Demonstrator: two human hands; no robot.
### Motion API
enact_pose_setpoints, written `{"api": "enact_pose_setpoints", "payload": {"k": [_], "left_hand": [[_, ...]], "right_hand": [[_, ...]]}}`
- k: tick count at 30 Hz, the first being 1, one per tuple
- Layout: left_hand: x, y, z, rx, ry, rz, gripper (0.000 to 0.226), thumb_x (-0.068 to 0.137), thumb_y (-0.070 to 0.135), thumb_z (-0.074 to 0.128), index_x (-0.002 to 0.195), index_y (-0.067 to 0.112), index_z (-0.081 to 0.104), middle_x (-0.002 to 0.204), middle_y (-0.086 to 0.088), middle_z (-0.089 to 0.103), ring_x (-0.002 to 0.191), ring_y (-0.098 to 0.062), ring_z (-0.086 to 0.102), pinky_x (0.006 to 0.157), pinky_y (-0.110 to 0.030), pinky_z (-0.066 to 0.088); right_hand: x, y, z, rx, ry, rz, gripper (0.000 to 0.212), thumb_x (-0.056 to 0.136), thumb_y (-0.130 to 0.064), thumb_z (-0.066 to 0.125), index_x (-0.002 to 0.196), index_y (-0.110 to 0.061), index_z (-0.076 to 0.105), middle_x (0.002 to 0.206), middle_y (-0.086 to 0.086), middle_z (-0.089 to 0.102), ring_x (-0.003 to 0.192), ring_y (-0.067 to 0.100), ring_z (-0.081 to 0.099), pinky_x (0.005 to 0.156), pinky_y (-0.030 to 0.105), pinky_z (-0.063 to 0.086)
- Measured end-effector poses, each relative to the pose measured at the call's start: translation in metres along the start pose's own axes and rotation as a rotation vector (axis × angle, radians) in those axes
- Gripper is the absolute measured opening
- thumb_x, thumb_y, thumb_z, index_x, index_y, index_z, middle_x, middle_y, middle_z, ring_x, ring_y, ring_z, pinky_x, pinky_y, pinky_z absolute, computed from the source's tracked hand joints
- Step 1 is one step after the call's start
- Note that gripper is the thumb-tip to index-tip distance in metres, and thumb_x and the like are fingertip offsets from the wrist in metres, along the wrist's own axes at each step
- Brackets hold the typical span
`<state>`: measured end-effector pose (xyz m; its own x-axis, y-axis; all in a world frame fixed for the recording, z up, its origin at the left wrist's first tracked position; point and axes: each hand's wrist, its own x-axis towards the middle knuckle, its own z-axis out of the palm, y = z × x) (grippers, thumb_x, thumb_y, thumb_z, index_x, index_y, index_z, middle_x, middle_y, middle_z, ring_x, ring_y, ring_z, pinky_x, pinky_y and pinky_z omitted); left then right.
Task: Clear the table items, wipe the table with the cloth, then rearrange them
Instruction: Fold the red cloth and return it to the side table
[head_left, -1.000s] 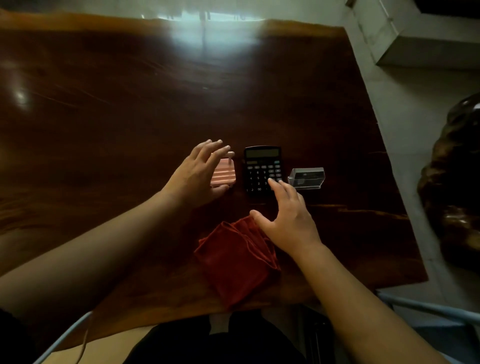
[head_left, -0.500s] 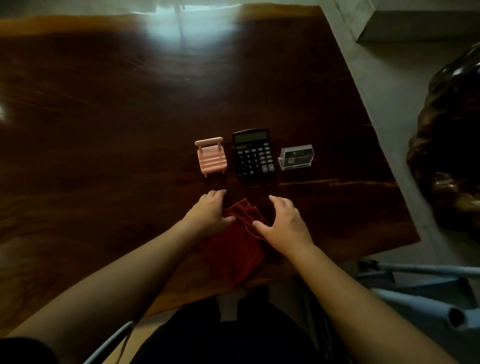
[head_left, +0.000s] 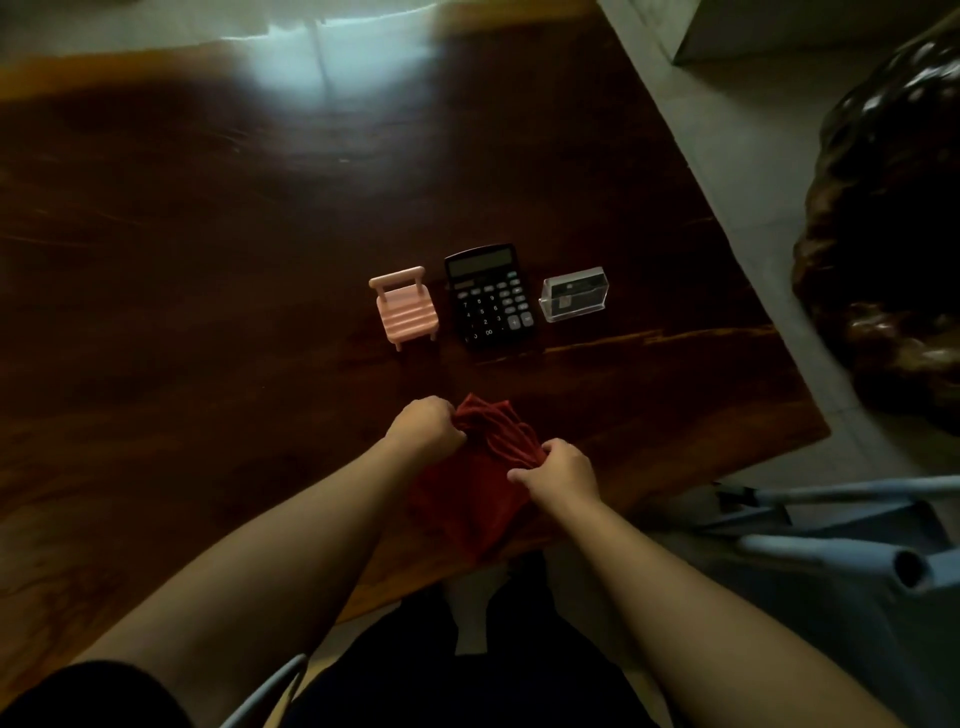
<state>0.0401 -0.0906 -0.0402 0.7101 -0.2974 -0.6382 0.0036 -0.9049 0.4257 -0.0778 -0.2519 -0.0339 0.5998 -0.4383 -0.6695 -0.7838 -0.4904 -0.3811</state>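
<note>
A red cloth (head_left: 480, 475) lies bunched near the front edge of the dark wooden table (head_left: 208, 260). My left hand (head_left: 425, 427) grips its far left corner and my right hand (head_left: 558, 467) pinches its right edge. Beyond the cloth three items stand in a row: a small pink toy chair (head_left: 404, 306) on the left, a black calculator (head_left: 490, 296) in the middle, and a clear plastic card holder (head_left: 574, 293) on the right. Neither hand touches them.
The table's right edge runs diagonally along a pale floor (head_left: 753, 156). A dark glossy carved object (head_left: 893, 234) stands at the right. A light blue chair frame (head_left: 857, 545) sits at the lower right, close to my right arm.
Both hands drew back from the toy chair and calculator toward me and closed on the red cloth, which is now bunched up between them.
</note>
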Motion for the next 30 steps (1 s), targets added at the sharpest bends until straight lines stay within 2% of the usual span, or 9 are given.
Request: {"api": "enact_pose_setpoints", "payload": {"k": [2, 6, 10, 12, 16, 20, 22, 26, 30], "left_hand": [[-0.001, -0.003, -0.003, 0.016, -0.025, 0.025, 0.021, 0.093, 0.027, 0.067, 0.109, 0.015, 0.071, 0.097, -0.001, 0.067, 0.084, -0.015, 0.066, 0.068, -0.030, 0.059], [-0.006, -0.013, -0.008, 0.110, -0.027, 0.103, 0.027, 0.093, 0.043, 0.064, 0.114, 0.027, 0.067, 0.113, 0.004, 0.049, 0.115, -0.023, 0.043, 0.086, -0.036, 0.044], [-0.014, -0.029, -0.016, -0.174, -0.110, 0.092, 0.010, 0.092, 0.034, 0.066, 0.098, 0.026, 0.063, 0.103, 0.000, 0.065, 0.087, -0.016, 0.066, 0.066, -0.030, 0.055], [-0.023, -0.037, -0.024, -0.317, -0.133, 0.112, 0.005, 0.093, 0.028, 0.067, 0.097, 0.027, 0.064, 0.097, -0.004, 0.070, 0.072, -0.014, 0.070, 0.058, -0.027, 0.057], [-0.039, -0.055, -0.041, -0.711, -0.218, 0.140, 0.017, 0.095, 0.015, 0.065, 0.111, 0.015, 0.069, 0.110, -0.017, 0.073, 0.098, -0.032, 0.074, 0.089, -0.053, 0.059], [-0.064, -0.052, -0.066, -0.966, -0.351, 0.296, 0.024, 0.092, 0.008, 0.061, 0.116, 0.010, 0.064, 0.120, -0.021, 0.066, 0.104, -0.027, 0.069, 0.092, -0.041, 0.056], [-0.080, -0.043, -0.078, -1.090, -0.404, 0.331, 0.046, 0.080, 0.014, 0.063, 0.124, 0.011, 0.055, 0.124, -0.020, 0.062, 0.105, -0.028, 0.067, 0.090, -0.040, 0.057], [-0.108, -0.023, -0.096, -1.117, -0.586, 0.405, 0.071, 0.072, 0.016, 0.055, 0.143, 0.012, 0.045, 0.126, -0.023, 0.059, 0.105, -0.033, 0.065, 0.084, -0.039, 0.057], [-0.120, 0.001, -0.105, -1.077, -0.654, 0.408, 0.057, 0.071, 0.006, 0.056, 0.127, -0.005, 0.054, 0.101, -0.022, 0.057, 0.089, -0.030, 0.058, 0.081, -0.037, 0.054]], "right_hand": [[-0.001, 0.002, 0.002, -0.002, -0.010, 0.024, 0.050, 0.084, -0.032, 0.083, 0.127, -0.015, 0.063, 0.121, 0.006, 0.067, 0.110, 0.021, 0.065, 0.085, 0.032, 0.055], [-0.007, 0.005, 0.003, 0.080, -0.045, -0.021, 0.023, 0.089, -0.027, 0.077, 0.110, -0.021, 0.070, 0.099, -0.003, 0.069, 0.087, 0.012, 0.066, 0.075, 0.029, 0.055], [-0.024, 0.001, -0.006, 0.180, -0.088, -0.175, 0.007, 0.090, -0.023, 0.072, 0.096, -0.026, 0.070, 0.096, -0.002, 0.070, 0.085, 0.014, 0.068, 0.080, 0.038, 0.060], [-0.038, -0.007, -0.013, 0.241, -0.108, -0.270, 0.008, 0.088, -0.024, 0.072, 0.092, -0.030, 0.070, 0.093, -0.003, 0.071, 0.080, 0.009, 0.069, 0.072, 0.031, 0.060], [-0.074, -0.033, -0.028, 0.379, -0.225, -0.418, 0.013, 0.083, -0.024, 0.074, 0.088, -0.036, 0.071, 0.095, -0.004, 0.073, 0.084, 0.010, 0.072, 0.073, 0.026, 0.058], [-0.105, -0.061, -0.044, 0.447, -0.289, -0.527, 0.011, 0.083, -0.025, 0.069, 0.092, -0.029, 0.068, 0.093, -0.001, 0.072, 0.079, 0.020, 0.068, 0.074, 0.032, 0.057], [-0.117, -0.071, -0.055, 0.526, -0.328, -0.544, 0.010, 0.084, -0.020, 0.067, 0.091, -0.027, 0.068, 0.090, -0.005, 0.072, 0.083, 0.019, 0.070, 0.075, 0.031, 0.057], [-0.139, -0.078, -0.077, 0.677, -0.387, -0.559, 0.015, 0.083, -0.012, 0.060, 0.084, -0.027, 0.065, 0.083, -0.004, 0.064, 0.081, 0.014, 0.064, 0.074, 0.030, 0.054], [-0.156, -0.062, -0.093, 0.789, -0.312, -0.575, 0.012, 0.082, -0.015, 0.064, 0.088, -0.025, 0.067, 0.085, -0.002, 0.063, 0.084, 0.016, 0.063, 0.080, 0.036, 0.052]]}}
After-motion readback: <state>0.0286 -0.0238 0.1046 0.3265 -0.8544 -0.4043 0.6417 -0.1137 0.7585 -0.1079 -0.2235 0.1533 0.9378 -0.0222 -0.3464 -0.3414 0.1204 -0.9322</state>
